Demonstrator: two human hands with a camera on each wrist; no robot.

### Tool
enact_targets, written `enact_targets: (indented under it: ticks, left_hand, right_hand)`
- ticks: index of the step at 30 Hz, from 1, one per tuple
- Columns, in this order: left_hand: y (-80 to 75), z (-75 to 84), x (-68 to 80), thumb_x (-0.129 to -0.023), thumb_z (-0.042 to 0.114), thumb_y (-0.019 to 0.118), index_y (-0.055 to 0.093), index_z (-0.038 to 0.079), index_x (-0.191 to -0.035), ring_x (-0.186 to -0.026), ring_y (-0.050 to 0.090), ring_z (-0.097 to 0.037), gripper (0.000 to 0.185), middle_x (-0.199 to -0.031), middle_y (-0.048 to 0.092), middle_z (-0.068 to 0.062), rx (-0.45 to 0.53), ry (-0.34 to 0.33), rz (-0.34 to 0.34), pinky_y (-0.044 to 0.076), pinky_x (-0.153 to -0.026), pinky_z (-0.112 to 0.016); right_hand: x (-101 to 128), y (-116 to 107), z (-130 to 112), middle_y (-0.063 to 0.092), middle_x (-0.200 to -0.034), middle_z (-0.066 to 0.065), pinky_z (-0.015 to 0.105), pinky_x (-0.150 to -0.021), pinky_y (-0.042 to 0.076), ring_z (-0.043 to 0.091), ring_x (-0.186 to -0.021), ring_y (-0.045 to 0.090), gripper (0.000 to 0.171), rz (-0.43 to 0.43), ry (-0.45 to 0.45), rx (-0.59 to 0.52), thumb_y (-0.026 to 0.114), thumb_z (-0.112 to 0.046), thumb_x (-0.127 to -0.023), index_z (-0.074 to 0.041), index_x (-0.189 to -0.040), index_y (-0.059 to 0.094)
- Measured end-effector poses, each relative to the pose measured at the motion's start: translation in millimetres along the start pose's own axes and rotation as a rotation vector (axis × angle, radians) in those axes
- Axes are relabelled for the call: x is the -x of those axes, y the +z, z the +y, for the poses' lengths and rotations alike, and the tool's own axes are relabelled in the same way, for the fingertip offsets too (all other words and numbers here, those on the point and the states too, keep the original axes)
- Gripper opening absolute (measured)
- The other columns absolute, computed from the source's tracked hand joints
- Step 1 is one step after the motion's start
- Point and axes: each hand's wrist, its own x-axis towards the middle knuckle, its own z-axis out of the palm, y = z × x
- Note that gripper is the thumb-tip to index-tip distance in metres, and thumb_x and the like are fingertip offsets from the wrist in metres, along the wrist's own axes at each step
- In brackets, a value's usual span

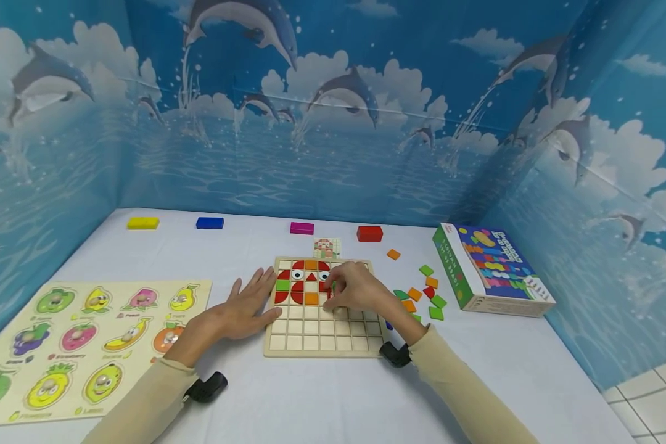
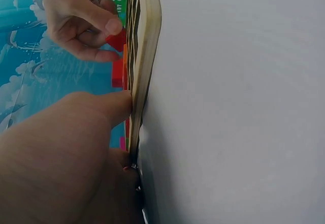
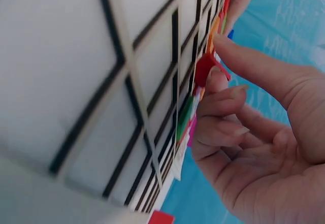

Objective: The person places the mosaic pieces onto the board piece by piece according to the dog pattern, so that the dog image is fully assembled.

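Note:
On the white table lies a wooden grid board [image 1: 324,354], its upper rows partly filled with red, orange, green and eye-printed tiles. My left hand [image 1: 244,311] rests along the board's left edge, fingers straight and spread, the thumb at the rim. Over the board's middle right, my right hand [image 1: 356,287] pinches a red tile [image 3: 204,70] between thumb and fingertips, close above the squares. An orange tile [image 1: 311,298] sits left of that hand. Part of the tile pattern is hidden beneath the right hand. A small picture card [image 1: 327,246] lies behind the board.
Loose green, orange and red tiles [image 1: 436,313] are scattered right of the board. A puzzle box [image 1: 494,271] lies farther right. Yellow [image 1: 143,223], blue [image 1: 209,223], magenta [image 1: 302,228] and red [image 1: 369,234] blocks line the back. A fruit puzzle board [image 1: 97,327] occupies the left.

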Motion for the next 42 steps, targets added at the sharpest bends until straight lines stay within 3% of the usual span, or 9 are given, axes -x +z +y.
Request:
enact_targets:
  ticks: [4, 5, 8, 16, 26, 33, 37, 42]
  left_hand:
    - [-3.7, 4.3, 1.6, -0.109, 0.045, 0.057, 0.010, 0.001, -0.172, -0.167, -0.007, -0.039, 0.090, -0.181, 0.003, -0.018, 0.008, 0.000, -0.011, -0.010, -0.129, -0.068]
    - [-3.0, 2.8, 1.0, -0.109, 0.045, 0.057, 0.010, 0.002, -0.172, -0.167, -0.007, -0.039, 0.090, -0.181, 0.003, -0.018, 0.003, -0.001, -0.009, -0.010, -0.129, -0.068]
    - [1.0, -3.0, -2.0, -0.109, 0.045, 0.057, 0.009, 0.003, -0.173, -0.167, -0.006, -0.037, 0.090, -0.182, 0.003, -0.016, -0.010, -0.005, 0.001, -0.010, -0.129, -0.067]
    - [8.0, -13.2, -7.0, -0.108, 0.050, 0.056, 0.008, 0.005, -0.173, -0.168, -0.007, -0.036, 0.092, -0.182, 0.002, -0.014, -0.022, 0.009, 0.020, -0.010, -0.129, -0.066]
    - [8.7, -14.8, -11.0, -0.109, 0.046, 0.056, 0.006, 0.007, -0.173, -0.168, -0.008, -0.034, 0.091, -0.182, 0.000, -0.012, -0.048, -0.016, -0.001, -0.010, -0.130, -0.066]
    - [8.3, -15.7, -11.4, -0.109, 0.045, 0.056, 0.008, 0.005, -0.173, -0.168, -0.007, -0.035, 0.089, -0.182, 0.001, -0.013, -0.055, -0.012, 0.006, -0.009, -0.130, -0.067]
    - [5.6, -11.9, -7.7, -0.109, 0.046, 0.055, 0.007, 0.005, -0.173, -0.168, -0.008, -0.035, 0.089, -0.182, 0.000, -0.013, -0.049, -0.010, 0.000, -0.010, -0.130, -0.065]
    - [4.0, -8.1, -4.9, -0.108, 0.048, 0.057, 0.008, 0.005, -0.173, -0.168, -0.008, -0.035, 0.092, -0.182, 0.000, -0.014, -0.036, 0.000, 0.002, -0.011, -0.129, -0.066]
  right_hand:
    - [3, -7, 6, 0.069, -0.068, 0.000, 0.035, -0.072, 0.058, 0.012, -0.062, 0.063, 0.024, -0.026, -0.024, -0.034, 0.094, -0.007, -0.083, -0.003, -0.102, 0.080]
    - [4, -8, 7, 0.069, -0.069, 0.000, 0.033, -0.065, 0.057, 0.012, -0.062, 0.063, 0.023, -0.030, -0.027, -0.044, 0.093, -0.006, -0.084, -0.002, -0.102, 0.080]
    - [3, -9, 9, 0.070, -0.070, 0.000, 0.026, -0.062, 0.055, 0.011, -0.063, 0.063, 0.019, -0.034, -0.044, -0.056, 0.091, -0.003, -0.085, -0.002, -0.100, 0.080]
    - [-2, -4, 9, 0.074, -0.079, 0.003, 0.023, -0.062, 0.053, 0.009, -0.067, 0.061, 0.003, -0.028, -0.128, -0.017, 0.085, -0.002, -0.092, 0.000, -0.092, 0.083]
    - [-7, -4, 5, 0.074, -0.078, 0.002, 0.023, -0.061, 0.050, 0.009, -0.066, 0.058, 0.007, -0.074, -0.210, 0.004, 0.084, -0.006, -0.094, 0.000, -0.095, 0.082]
    - [-11, 5, 0, 0.065, -0.065, -0.003, 0.022, -0.055, 0.043, 0.008, -0.060, 0.056, 0.020, -0.024, -0.162, 0.021, 0.093, -0.021, -0.087, -0.007, -0.085, 0.080]
    - [-12, 8, -3, 0.064, -0.065, -0.003, 0.022, -0.055, 0.044, 0.009, -0.060, 0.055, 0.021, -0.006, -0.163, 0.049, 0.093, -0.020, -0.087, -0.007, -0.081, 0.077]
    - [-6, 5, -3, 0.064, -0.069, -0.002, 0.024, -0.059, 0.049, 0.012, -0.064, 0.056, 0.018, 0.017, -0.120, 0.074, 0.094, -0.015, -0.086, -0.006, -0.087, 0.079]
